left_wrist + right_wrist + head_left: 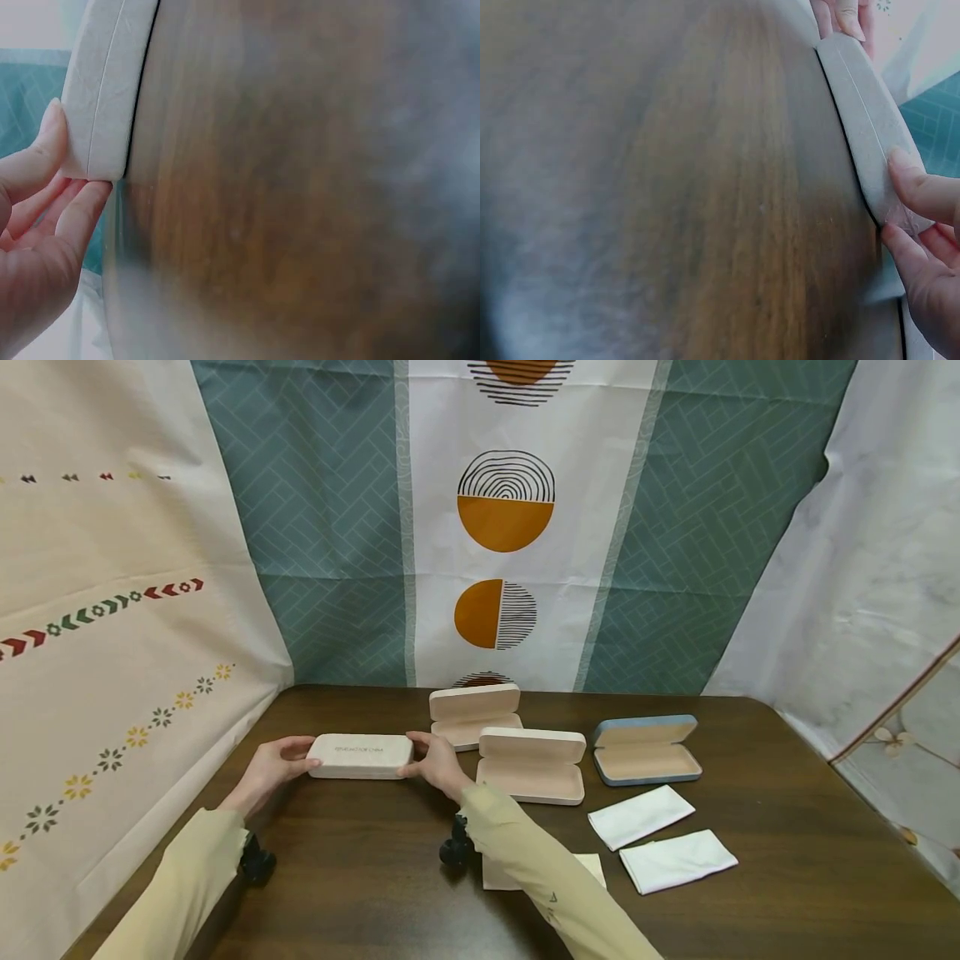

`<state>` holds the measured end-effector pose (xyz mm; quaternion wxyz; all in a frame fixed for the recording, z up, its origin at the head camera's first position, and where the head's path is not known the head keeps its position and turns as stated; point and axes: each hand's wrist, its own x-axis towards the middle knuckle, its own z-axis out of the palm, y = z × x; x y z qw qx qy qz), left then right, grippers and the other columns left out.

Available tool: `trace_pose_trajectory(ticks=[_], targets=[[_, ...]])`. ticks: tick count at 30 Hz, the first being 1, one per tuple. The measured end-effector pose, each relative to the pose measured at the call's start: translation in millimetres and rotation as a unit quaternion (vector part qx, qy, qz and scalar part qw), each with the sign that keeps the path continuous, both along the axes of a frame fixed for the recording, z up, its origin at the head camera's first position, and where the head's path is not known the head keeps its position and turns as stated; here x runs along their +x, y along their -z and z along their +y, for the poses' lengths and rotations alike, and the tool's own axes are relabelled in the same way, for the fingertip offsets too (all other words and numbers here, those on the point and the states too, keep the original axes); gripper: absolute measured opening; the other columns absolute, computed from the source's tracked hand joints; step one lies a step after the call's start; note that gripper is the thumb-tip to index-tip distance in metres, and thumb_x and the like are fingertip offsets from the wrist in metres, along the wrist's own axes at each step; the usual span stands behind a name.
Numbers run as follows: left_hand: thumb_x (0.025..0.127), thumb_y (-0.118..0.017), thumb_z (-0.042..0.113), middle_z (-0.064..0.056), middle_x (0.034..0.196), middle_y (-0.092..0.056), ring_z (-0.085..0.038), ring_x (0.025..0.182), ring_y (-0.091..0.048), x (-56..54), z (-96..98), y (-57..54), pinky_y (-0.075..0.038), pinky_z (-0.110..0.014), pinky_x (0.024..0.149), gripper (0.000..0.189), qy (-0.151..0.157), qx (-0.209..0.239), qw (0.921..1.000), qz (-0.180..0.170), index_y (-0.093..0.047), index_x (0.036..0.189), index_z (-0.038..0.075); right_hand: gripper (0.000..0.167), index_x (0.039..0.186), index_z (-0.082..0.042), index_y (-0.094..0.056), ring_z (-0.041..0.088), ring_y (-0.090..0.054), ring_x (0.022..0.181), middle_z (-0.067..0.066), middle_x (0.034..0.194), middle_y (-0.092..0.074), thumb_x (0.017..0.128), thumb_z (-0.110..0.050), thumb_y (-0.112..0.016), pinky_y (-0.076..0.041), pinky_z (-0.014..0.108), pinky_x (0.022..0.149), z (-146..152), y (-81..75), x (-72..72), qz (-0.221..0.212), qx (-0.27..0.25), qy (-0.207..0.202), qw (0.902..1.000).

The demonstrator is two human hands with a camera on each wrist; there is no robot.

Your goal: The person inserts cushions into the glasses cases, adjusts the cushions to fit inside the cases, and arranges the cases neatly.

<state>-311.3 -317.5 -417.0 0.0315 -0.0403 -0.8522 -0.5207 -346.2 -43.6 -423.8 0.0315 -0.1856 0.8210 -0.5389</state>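
Observation:
A closed off-white glasses case with small lettering on its lid lies flat on the left part of the table, held at both ends. My left hand grips its left end; in the left wrist view the thumb is at the case's side and the fingertips are at its end. The right hand pinches the right end, thumb toward me. In the right wrist view both hands show on the case. Just right of my right hand stand two open off-white glasses cases, one in front and one behind.
An open blue glasses case stands farther right on the brown table. Two folded white cloths lie in front of it. A cream cloth is partly under my right forearm. Patterned fabric hangs behind the table.

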Motion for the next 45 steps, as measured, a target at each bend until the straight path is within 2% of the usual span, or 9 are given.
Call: trace_pose_trajectory(ticks=[12, 18, 22, 26, 29, 32, 36, 40, 45], targets=[[0.081, -0.069, 0.013, -0.032, 0.121, -0.044, -0.003, 0.088, -0.054, -4.4, -3.3, 0.2, -0.045, -0.02, 0.071, 0.061, 0.004, 0.032, 0.9995, -0.006, -0.039, 0.126, -0.015, 0.065, 0.124, 0.001, -0.052, 0.019, -0.051, 0.108, 0.012, 0.118, -0.055, 0.065, 0.0, -0.079, -0.041, 0.026, 0.085, -2, 0.1, -6.3, -0.003, -0.002, -0.002, 1.0], [0.081, -0.069, 0.011, -0.033, 0.122, -0.044, -0.002, 0.085, -0.053, -4.7, -1.6, -2.2, -0.046, -0.021, 0.07, 0.06, 0.003, 0.032, 0.9994, -0.014, -0.039, 0.126, -0.015, 0.066, 0.124, 0.003, -0.05, 0.019, -0.051, 0.107, 0.013, 0.117, -0.055, 0.065, 0.001, -0.079, -0.041, 0.025, 0.083, -2, -3.1, -8.2, 0.003, 0.017, -0.011, 0.9998], [0.081, -0.069, 0.01, -0.033, 0.119, -0.045, -0.007, 0.083, -0.054, -3.8, 0.4, -7.1, -0.048, -0.025, 0.07, 0.061, 0.007, 0.016, 0.9996, -0.023, -0.037, 0.126, -0.016, 0.068, 0.127, 0.001, -0.047, 0.02, -0.048, 0.111, 0.012, 0.123, -0.051, 0.067, 0.001, -0.078, -0.039, 0.025, 0.087, 0, -7.7, -7.4, -0.001, 0.025, -0.019, 0.9995], [0.081, -0.07, 0.011, -0.034, 0.118, -0.045, -0.025, 0.093, -0.054, -1.8, 0.6, -16.1, -0.048, -0.027, 0.068, 0.06, 0.005, -0.015, 0.9998, -0.013, -0.039, 0.125, -0.015, 0.068, 0.128, -0.001, -0.046, 0.023, -0.045, 0.115, 0.01, 0.127, -0.048, 0.069, -0.002, -0.078, -0.037, 0.028, 0.09, 4, -17.6, -2.8, 0.014, 0.033, -0.027, 0.999], [0.08, -0.07, 0.013, -0.033, 0.119, -0.045, -0.038, 0.104, -0.048, -0.7, 1.6, -27.2, -0.047, -0.03, 0.071, 0.058, -0.003, -0.053, 0.9983, 0.022, -0.042, 0.123, -0.014, 0.066, 0.129, -0.002, -0.046, 0.026, -0.044, 0.115, 0.008, 0.128, -0.047, 0.071, -0.005, -0.077, -0.039, 0.03, 0.089, 10, -28.2, 1.3, 0.025, 0.034, -0.037, 0.9984], [0.08, -0.071, 0.015, -0.032, 0.12, -0.045, -0.043, 0.108, -0.044, -0.7, 6.3, -40.4, -0.044, -0.039, 0.078, 0.056, -0.007, -0.078, 0.9957, 0.05, -0.045, 0.122, -0.012, 0.062, 0.128, -0.004, -0.048, 0.024, -0.046, 0.113, 0.007, 0.127, -0.048, 0.072, -0.007, -0.076, -0.04, 0.032, 0.087, 18, -39.5, 3.9, 0.034, 0.032, -0.043, 0.998], [0.08, -0.071, 0.016, -0.03, 0.122, -0.045, -0.043, 0.11, -0.043, -1.0, 19.6, -57.0, -0.039, -0.047, 0.085, 0.057, 0.02, -0.081, 0.9941, 0.069, -0.045, 0.123, -0.011, 0.055, 0.123, -0.007, -0.053, 0.023, -0.049, 0.109, 0.005, 0.123, -0.051, 0.073, -0.007, -0.076, -0.044, 0.03, 0.081, 33, -52.3, 5.0, 0.043, 0.023, -0.04, 0.998], [0.08, -0.071, 0.015, -0.028, 0.123, -0.046, -0.041, 0.111, -0.044, 1.7, 40.2, -69.4, -0.04, -0.046, 0.086, 0.056, 0.059, -0.06, 0.9935, 0.076, -0.045, 0.123, -0.01, 0.051, 0.12, -0.006, -0.056, 0.024, -0.051, 0.107, 0.004, 0.121, -0.053, 0.073, -0.006, -0.075, -0.046, 0.027, 0.075, 48, -60.7, 10.1, 0.046, 0.015, -0.05, 0.9975], [0.078, -0.072, 0.014, -0.023, 0.123, -0.048, -0.037, 0.112, -0.044, 4.7, 71.8, -79.0, -0.041, -0.043, 0.085, 0.056, 0.109, -0.035, 0.9908, 0.071, -0.047, 0.124, -0.007, 0.047, 0.117, -0.002, -0.057, 0.029, -0.053, 0.104, 0.008, 0.115, -0.056, 0.074, -0.005, -0.075, -0.047, 0.026, 0.074, 65, -65.8, 18.9, 0.065, 0.005, -0.079, 0.9947]])
